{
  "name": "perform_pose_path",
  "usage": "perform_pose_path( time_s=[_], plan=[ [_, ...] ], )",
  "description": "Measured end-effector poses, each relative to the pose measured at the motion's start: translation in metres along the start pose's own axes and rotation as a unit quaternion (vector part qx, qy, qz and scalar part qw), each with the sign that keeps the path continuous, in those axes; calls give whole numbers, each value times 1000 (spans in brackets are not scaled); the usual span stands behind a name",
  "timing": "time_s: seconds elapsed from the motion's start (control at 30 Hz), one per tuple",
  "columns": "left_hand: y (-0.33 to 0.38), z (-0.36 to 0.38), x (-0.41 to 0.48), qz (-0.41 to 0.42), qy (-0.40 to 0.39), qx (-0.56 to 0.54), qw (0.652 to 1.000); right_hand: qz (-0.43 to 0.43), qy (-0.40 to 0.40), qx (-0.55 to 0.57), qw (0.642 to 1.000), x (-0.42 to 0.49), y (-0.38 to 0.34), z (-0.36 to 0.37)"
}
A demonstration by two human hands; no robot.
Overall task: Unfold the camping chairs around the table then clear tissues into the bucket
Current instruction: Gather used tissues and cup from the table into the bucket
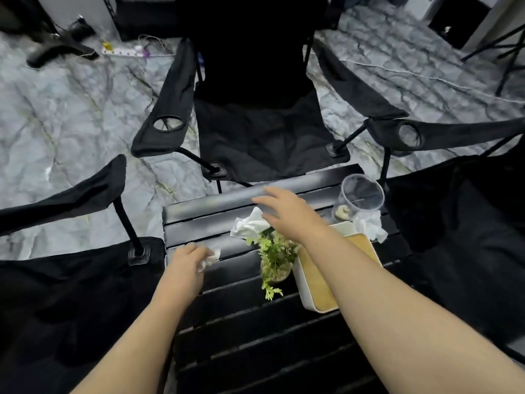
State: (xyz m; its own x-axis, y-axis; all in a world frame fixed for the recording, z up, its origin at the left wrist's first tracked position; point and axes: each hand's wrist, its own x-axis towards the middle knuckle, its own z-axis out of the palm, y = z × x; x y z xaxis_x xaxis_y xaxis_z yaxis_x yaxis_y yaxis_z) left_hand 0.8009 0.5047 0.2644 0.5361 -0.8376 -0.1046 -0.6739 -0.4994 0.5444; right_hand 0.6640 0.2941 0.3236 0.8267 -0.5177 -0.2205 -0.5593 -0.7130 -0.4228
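Note:
Three black camping chairs stand unfolded around a black slatted table (pixel 199 214): one at the far side (pixel 255 132), one on the left (pixel 71 280), one on the right (pixel 468 211). My left hand (pixel 184 258) is closed on a crumpled white tissue (pixel 210 258) at the table's left edge. My right hand (pixel 287 211) hovers with spread fingers just above a second white tissue (pixel 248 226) near the table's middle. A third tissue (pixel 372 227) lies at the right, under a clear plastic cup (pixel 359 197). No bucket is in view.
A small potted green plant (pixel 274 260) stands mid-table under my right forearm. A white tray with a tan insert (pixel 315 280) lies beside it. Marble-patterned floor surrounds the chairs, with an office chair base (pixel 61 42) and a power strip (pixel 125 51) at the back left.

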Motion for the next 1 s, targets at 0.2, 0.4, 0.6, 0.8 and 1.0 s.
perform_pose_path(
  time_s=[0.2, 0.4, 0.6, 0.8, 1.0],
  plan=[
    [4, 17, 18, -12, 2, 1, 1000, -139, -251, -150, 946, 72, 17, 38],
    [1, 27, 20, -34, -10, 20, 999, -181, -295, -219, 912, 80, 25, 59],
    [17, 17, 10, -41, -7, 26, 999, -144, -136, -111, 974, 57, 39, 34],
    [62, -22, 13, 11, 7, 13, 1000, -70, 5, -14, 997, -4, 29, -27],
    [129, -26, -16, 130, -34, 15, 991, 62, 73, 69, 993, -135, 19, -48]
  ],
)
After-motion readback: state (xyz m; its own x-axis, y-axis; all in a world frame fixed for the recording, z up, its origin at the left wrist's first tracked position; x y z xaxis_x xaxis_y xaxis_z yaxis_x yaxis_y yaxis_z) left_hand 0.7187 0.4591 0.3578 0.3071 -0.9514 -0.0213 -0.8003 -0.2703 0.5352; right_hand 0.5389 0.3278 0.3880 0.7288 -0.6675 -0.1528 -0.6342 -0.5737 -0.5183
